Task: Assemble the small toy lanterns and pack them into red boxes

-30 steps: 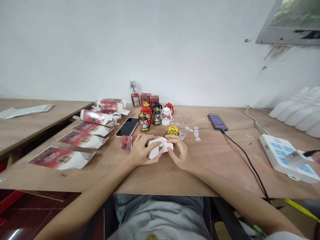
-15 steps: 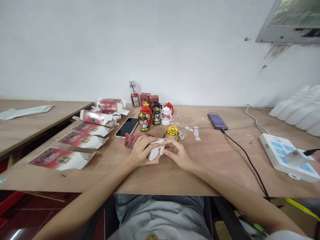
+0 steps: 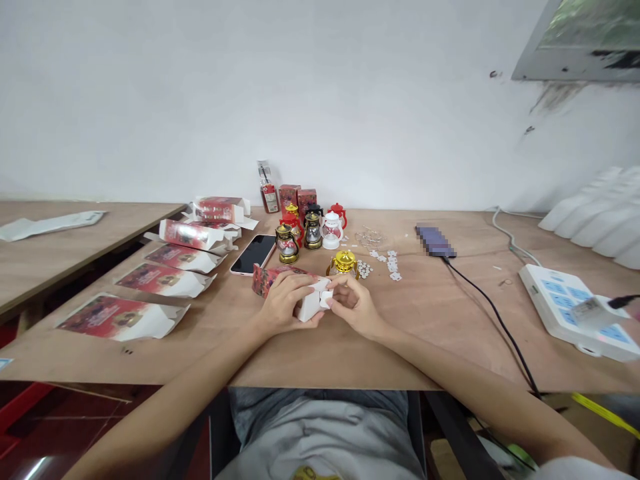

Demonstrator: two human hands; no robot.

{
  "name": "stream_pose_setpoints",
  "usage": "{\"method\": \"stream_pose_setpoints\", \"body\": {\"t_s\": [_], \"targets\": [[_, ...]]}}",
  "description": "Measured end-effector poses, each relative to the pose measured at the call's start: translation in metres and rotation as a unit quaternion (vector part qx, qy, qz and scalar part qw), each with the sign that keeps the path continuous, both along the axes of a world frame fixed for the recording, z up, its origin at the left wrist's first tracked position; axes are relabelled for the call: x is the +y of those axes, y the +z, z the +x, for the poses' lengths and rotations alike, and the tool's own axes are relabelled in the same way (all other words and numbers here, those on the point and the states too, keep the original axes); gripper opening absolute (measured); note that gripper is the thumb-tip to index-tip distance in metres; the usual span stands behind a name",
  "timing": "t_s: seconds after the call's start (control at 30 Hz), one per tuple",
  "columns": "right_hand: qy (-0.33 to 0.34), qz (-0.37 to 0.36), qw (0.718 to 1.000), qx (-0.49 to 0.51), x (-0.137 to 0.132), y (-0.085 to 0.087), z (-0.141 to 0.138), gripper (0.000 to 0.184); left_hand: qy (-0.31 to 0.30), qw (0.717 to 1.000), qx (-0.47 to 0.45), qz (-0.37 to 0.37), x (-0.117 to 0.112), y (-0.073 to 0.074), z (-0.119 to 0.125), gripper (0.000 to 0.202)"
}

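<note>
Between my hands is a small red printed cardboard box [image 3: 262, 280], lying on its side with its white end flaps [image 3: 311, 307] toward the right. My left hand [image 3: 286, 303] wraps round the box from the left. With thumb and fingertips, my right hand [image 3: 354, 307] pinches a white flap at the box's end. Just behind my right hand stands a gold miniature lantern [image 3: 345, 262], its lower part partly covered. Farther back is a cluster of small lanterns, among them a bronze one [image 3: 287, 245] and a white one [image 3: 331, 232].
Several flattened or half-folded red boxes [image 3: 160, 279] line the left side. A phone [image 3: 254, 255] lies behind the held box. Small white pieces [image 3: 393, 263] are scattered past the gold lantern. At right are a second phone [image 3: 435, 243] on a black cable and a power strip [image 3: 570, 310].
The box has turned slightly in my hands, so its white end faces me more. My right fingers have shifted a little on the flap.
</note>
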State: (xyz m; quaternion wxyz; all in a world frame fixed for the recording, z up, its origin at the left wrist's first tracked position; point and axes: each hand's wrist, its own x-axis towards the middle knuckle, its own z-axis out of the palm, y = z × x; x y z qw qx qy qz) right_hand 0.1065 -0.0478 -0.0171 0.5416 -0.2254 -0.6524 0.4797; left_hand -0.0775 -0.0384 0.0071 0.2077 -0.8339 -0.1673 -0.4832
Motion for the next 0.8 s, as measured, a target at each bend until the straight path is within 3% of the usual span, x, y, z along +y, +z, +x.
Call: {"method": "stream_pose_setpoints", "body": {"t_s": [0.17, 0.37, 0.43, 0.53, 0.63, 0.7, 0.8], "targets": [[0.008, -0.015, 1.0, -0.01, -0.001, 0.0, 0.0, 0.028, -0.003, 1.0, 0.01, 0.025, 0.0, 0.0, 0.0, 0.046], [0.01, -0.044, 0.999, -0.017, 0.003, -0.004, 0.003, 0.056, -0.03, 0.997, 0.029, 0.065, -0.002, -0.004, 0.0, 0.04], [0.049, -0.05, 0.997, -0.023, 0.005, -0.005, 0.005, 0.071, -0.043, 0.995, 0.029, 0.083, -0.004, -0.009, -0.002, 0.04], [0.164, -0.056, 0.984, -0.032, 0.006, 0.0, 0.007, 0.093, -0.068, 0.99, 0.061, 0.111, -0.006, -0.019, -0.006, 0.041], [0.219, -0.087, 0.972, -0.015, 0.003, 0.01, 0.006, 0.091, -0.148, 0.971, 0.147, 0.113, -0.011, -0.023, -0.001, 0.035], [0.194, -0.097, 0.976, -0.004, -0.001, 0.016, 0.006, 0.084, -0.226, 0.943, 0.21, 0.128, -0.017, -0.021, 0.007, 0.026], [0.167, -0.04, 0.985, -0.036, -0.007, 0.025, 0.011, 0.069, -0.297, 0.904, 0.22, 0.214, -0.03, -0.016, 0.017, 0.01]]}}
